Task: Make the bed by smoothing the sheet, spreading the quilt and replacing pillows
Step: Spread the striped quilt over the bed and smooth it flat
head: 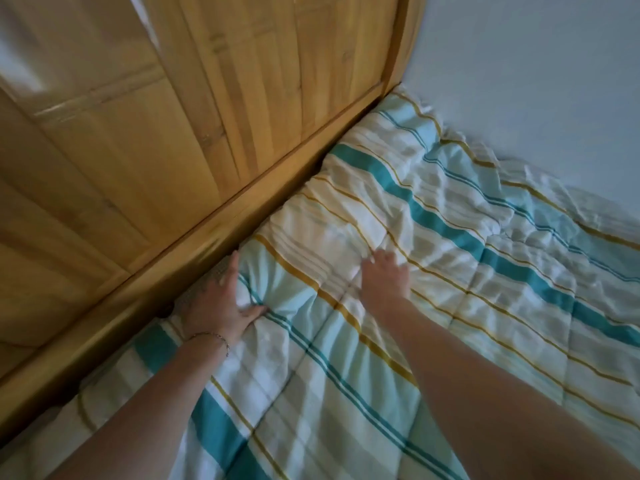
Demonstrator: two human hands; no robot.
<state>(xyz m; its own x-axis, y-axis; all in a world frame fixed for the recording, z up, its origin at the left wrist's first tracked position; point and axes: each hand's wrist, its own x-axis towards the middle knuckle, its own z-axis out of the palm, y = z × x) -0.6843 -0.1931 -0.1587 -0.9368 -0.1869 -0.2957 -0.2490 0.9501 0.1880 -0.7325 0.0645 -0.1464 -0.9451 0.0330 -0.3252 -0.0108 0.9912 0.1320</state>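
A white quilt (450, 271) with teal and mustard stripes covers the bed and lies wrinkled, most of all toward the wall. My left hand (221, 299), a thin bracelet on its wrist, grips the quilt's edge where it meets the wooden headboard: fingers run along the edge and the thumb presses into a bunched fold. My right hand (384, 275) lies flat on top of the quilt a little to the right, fingers spread. No sheet or pillow shows in this view.
A tall wooden headboard (173, 150) with panelled boards fills the upper left and its lower rail runs diagonally beside the quilt. A pale blue wall (536, 81) borders the bed at the far right side.
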